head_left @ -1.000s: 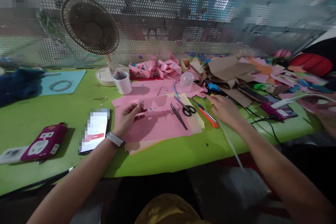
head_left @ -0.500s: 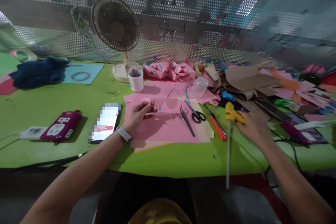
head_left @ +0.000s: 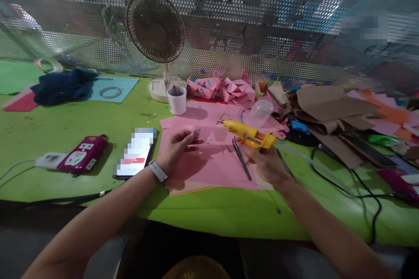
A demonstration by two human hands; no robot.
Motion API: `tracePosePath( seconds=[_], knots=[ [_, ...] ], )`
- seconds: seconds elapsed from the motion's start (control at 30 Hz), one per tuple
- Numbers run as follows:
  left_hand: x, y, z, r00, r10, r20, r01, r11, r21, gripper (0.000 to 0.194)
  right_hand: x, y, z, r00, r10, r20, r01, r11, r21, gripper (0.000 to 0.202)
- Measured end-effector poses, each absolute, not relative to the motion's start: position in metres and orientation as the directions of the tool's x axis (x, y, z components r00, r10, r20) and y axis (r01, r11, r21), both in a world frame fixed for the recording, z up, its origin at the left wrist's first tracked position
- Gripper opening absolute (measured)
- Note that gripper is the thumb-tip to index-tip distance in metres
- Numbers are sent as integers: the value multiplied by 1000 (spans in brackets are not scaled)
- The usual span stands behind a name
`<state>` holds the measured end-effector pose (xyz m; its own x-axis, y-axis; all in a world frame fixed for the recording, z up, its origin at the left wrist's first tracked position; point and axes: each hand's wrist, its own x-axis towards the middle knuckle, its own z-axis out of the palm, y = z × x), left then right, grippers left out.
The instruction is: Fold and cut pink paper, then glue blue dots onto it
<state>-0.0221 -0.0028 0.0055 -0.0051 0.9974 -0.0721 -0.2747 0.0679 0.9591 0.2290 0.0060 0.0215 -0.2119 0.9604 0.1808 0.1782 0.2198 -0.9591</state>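
My right hand (head_left: 263, 163) is wrapped round a yellow glue gun (head_left: 250, 134), its nozzle pointing left above the pink paper (head_left: 209, 168). A clear stick trails from the gun's rear. My left hand (head_left: 178, 148) is pinched over the paper's left part; what it holds is too small to name. Small blue dots lie beside its fingertips. Black tweezers (head_left: 242, 161) rest on the paper, just left of my right hand. A phone (head_left: 135, 154) with a lit screen lies left of my left wrist.
Behind the paper stand a white cup (head_left: 177, 101), a fan (head_left: 156, 30) and folded pink paper shapes (head_left: 237, 90). A clear plastic cup (head_left: 262, 111) lies nearby. Brown paper scraps (head_left: 330, 104) and black cables are at right, a purple power strip (head_left: 81, 154) at left.
My right hand has brought the glue gun left over the pink paper and turned its nozzle leftward. My left hand keeps its pinch. The view has shifted slightly.
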Motion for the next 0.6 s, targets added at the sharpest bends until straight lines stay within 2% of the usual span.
tracePosePath(
  seconds=[0.33,0.6],
  knots=[
    [-14,-5,9,19,993,-117,-255,118,960,34,211,-13,18,-438,884,161,287,308,-907,24],
    [-15,-4,8,16,990,-140,-276,139,951,36,212,-11,15,-364,921,138,315,261,-913,22]
  ],
)
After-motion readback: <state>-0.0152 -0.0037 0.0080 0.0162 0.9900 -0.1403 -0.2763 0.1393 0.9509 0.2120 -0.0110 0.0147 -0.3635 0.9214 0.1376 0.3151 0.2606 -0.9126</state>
